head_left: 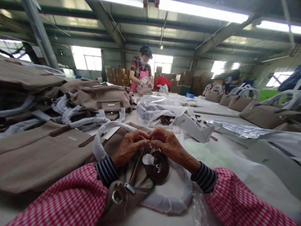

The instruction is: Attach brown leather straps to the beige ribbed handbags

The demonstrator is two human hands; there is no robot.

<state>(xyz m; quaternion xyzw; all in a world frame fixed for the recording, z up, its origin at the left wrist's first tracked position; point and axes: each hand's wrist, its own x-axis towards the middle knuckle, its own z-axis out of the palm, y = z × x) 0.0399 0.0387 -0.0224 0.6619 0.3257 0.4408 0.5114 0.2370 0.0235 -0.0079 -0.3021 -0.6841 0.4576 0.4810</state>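
Observation:
A taupe handbag [131, 188] lies on the table in front of me, with its zip puller and a metal ring toward me. My left hand [131, 146] and my right hand [166, 144] meet above it, thumbs and fingertips pinched together. Whatever sits between the fingertips is small and mostly hidden. Just below them rests a coiled brown strap [160, 169] with a metal clip and a white tag. One wrapped handle [174, 201] curves to the right of the coil. Another wrapped handle [98, 144] arches behind my left wrist.
Stacked taupe bags [98, 97] rise at the left. Clear plastic wrapping [155, 108] and a white box [190, 125] lie ahead. Finished-looking bags [265, 114] line the right side. Across the table a co-worker in a pink apron [143, 75] handles a bag.

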